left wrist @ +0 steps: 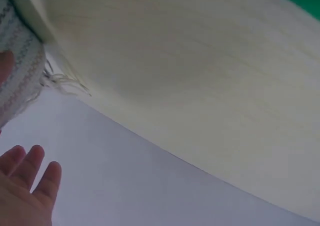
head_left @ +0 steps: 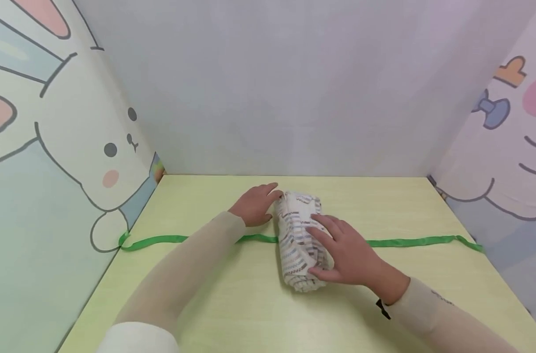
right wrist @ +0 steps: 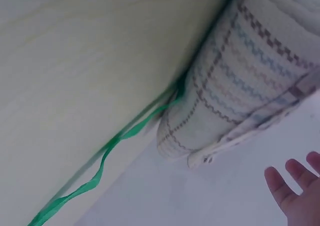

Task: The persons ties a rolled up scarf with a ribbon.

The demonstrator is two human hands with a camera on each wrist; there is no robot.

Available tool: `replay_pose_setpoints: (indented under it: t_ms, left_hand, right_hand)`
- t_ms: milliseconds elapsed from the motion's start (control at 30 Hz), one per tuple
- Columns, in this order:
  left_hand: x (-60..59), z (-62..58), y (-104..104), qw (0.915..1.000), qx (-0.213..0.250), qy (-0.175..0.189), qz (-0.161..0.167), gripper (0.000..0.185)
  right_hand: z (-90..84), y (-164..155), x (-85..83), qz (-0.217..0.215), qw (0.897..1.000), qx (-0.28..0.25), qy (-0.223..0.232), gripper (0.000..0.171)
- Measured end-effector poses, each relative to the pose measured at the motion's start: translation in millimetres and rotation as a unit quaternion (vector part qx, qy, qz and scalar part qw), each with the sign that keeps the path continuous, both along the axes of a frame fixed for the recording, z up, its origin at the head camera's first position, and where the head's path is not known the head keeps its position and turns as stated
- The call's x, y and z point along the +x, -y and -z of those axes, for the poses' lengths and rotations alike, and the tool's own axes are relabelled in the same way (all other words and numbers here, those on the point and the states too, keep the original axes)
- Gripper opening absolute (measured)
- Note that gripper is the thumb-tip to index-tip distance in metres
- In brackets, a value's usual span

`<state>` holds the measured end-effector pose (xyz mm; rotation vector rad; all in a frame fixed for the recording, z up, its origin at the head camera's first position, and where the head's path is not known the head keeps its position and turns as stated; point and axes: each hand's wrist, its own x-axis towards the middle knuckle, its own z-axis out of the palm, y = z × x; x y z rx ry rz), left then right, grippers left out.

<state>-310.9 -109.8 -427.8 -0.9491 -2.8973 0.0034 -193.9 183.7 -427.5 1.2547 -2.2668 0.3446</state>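
Note:
A rolled-up white towel (head_left: 296, 235) with grey, blue and brown patterned stripes lies lengthwise on the table, one end toward me. Under its middle runs a green ribbon (head_left: 409, 242), stretched crosswise. My left hand (head_left: 255, 207) is at the towel's far left side, fingers loosely extended; contact is unclear. To the right, my right hand (head_left: 353, 255) spreads its fingers over the towel's near right side, and I cannot tell if they touch. Loose fringe shows at the towel roll's end (left wrist: 27, 71) in the left wrist view. Neither hand grips anything.
The pale yellow table (head_left: 232, 314) ends at a plain whitish back wall (head_left: 268, 88). Cartoon-printed side panels stand on both sides, a rabbit (head_left: 87, 122) on the left one. The ribbon's ends reach near both side edges of the table.

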Motion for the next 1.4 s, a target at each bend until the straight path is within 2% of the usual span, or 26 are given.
replay_pose_setpoints:
  t_ms: [133,267,367,500,700,800,900,1033,1267,1400]
  left_hand:
    - [8.2,2.3,8,0.9992,0.012,-0.009,-0.037,0.073]
    - [18.7,-0.3,10,0.9961,0.052,-0.005,-0.071,0.076]
    - [28.9,-1.8,12,0.9939,0.071,0.0,-0.084,0.076]
    - [42.3,1.9,15,0.9934,0.07,0.003,-0.091,0.074]
    - [61.3,3.4,19,0.9908,0.077,0.024,-0.109,0.071]
    - [65.7,9.7,21,0.9901,0.091,0.017,-0.106,0.068]
    - [69.2,17.4,24,0.9893,0.091,0.013,-0.113,0.065]
    - [72.5,24.1,22,0.9877,0.09,0.022,-0.126,0.059]
    - [74.0,25.8,24,0.9811,0.108,0.079,-0.14,0.055]
    - [72.1,28.3,27,0.9766,0.121,0.097,-0.149,0.056]
  right_hand:
    - [-3.3,-3,-8.9,0.019,0.998,-0.015,0.053,0.077]
    - [-5.7,-10,-14.0,0.076,0.99,-0.023,0.119,0.071]
    - [-4.9,-16,-16.0,0.119,0.977,-0.026,0.177,0.069]
    - [-1.5,-26,-16.6,0.162,0.956,-0.032,0.242,0.07]
    - [4.2,-38,-20.8,0.207,0.933,-0.028,0.294,0.076]
    - [9.6,-39,-22.9,0.225,0.92,-0.025,0.321,0.083]
    - [20.0,-39,-27.0,0.225,0.91,-0.02,0.348,0.087]
    - [29.5,-38,-33.0,0.212,0.907,-0.011,0.365,0.082]
    - [37.3,-35,-42.1,0.204,0.903,0.01,0.379,0.075]
    - [38.4,-38,-45.7,0.204,0.902,0.015,0.38,0.068]
